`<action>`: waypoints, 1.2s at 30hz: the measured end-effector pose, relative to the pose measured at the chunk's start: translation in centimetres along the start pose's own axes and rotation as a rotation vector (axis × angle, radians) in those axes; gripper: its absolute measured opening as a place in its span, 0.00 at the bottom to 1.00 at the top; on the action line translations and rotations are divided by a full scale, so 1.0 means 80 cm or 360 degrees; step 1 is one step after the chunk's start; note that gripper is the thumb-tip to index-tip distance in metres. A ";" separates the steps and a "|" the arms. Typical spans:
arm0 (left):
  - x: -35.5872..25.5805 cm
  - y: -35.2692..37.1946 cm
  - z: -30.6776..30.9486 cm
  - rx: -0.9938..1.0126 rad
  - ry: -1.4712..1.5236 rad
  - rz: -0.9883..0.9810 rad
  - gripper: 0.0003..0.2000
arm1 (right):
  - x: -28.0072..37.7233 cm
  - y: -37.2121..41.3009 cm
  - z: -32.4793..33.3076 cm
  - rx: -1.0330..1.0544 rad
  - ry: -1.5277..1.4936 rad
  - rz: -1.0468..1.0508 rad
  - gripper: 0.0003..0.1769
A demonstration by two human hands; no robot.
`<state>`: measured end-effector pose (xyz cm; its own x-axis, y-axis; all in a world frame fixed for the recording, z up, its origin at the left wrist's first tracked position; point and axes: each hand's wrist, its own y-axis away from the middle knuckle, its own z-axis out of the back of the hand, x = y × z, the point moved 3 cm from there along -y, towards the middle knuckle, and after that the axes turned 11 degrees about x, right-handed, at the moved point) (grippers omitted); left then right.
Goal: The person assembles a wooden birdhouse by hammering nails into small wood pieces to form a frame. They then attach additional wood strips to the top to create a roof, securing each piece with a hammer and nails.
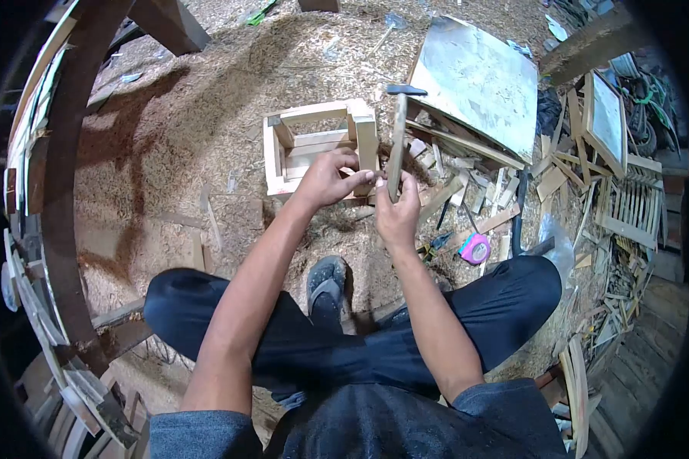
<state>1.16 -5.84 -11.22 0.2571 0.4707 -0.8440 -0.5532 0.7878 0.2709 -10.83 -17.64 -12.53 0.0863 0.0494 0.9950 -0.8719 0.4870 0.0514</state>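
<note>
My right hand is closed around the wooden handle of a hammer, whose dark metal head points up and away from me. Beside it, my left hand has its thumb and fingers drawn together, the tips almost meeting those of my right hand. Whatever the left fingertips pinch is too small to make out. Just beyond both hands, a small pale wooden frame rests on the ground, with an upright post at its right corner. My left hand partly covers the frame's near side.
Wood shavings cover the ground. A pink tape measure lies to the right among offcuts. Farther right, a worn white panel leans over scrap wood near a small framed panel. A dark wooden beam stands on the left.
</note>
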 end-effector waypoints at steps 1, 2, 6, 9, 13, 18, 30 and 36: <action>0.000 0.000 0.000 -0.0067 -0.0025 -0.0113 0.15 | -0.004 -0.002 -0.001 -0.0055 0.0075 0.0141 0.11; 0.000 0.001 0.001 -0.0068 -0.0034 -0.0099 0.15 | -0.006 -0.001 0.001 -0.0050 0.0061 0.0135 0.11; 0.000 0.005 -0.003 -0.0008 0.0065 0.0003 0.14 | -0.036 -0.005 0.007 0.0112 -0.0532 -0.0522 0.12; 0.000 0.012 -0.006 -0.0031 0.0354 -0.0024 0.13 | -0.046 -0.014 0.000 0.0152 -0.0362 -0.0512 0.19; 0.006 0.021 -0.012 -0.0043 0.0387 -0.0019 0.12 | -0.053 -0.017 -0.003 0.0192 -0.0380 -0.0541 0.21; -0.006 0.019 -0.008 -0.0077 0.0312 0.0015 0.11 | -0.067 -0.020 -0.001 0.0178 -0.0297 -0.0279 0.17; 0.004 0.013 -0.006 -0.0049 0.0206 -0.0107 0.12 | -0.040 -0.014 0.004 0.0237 -0.0410 -0.0493 0.12; 0.001 0.019 -0.006 -0.0038 0.0092 0.0111 0.14 | -0.027 -0.003 0.004 0.0208 -0.0200 -0.0216 0.14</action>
<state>-0.03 -4.74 -11.10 0.1714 0.4997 -0.8491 -0.5869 0.7440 0.3194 -10.98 -18.12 -14.64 0.1535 -0.1222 0.9806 -0.9120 0.3644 0.1882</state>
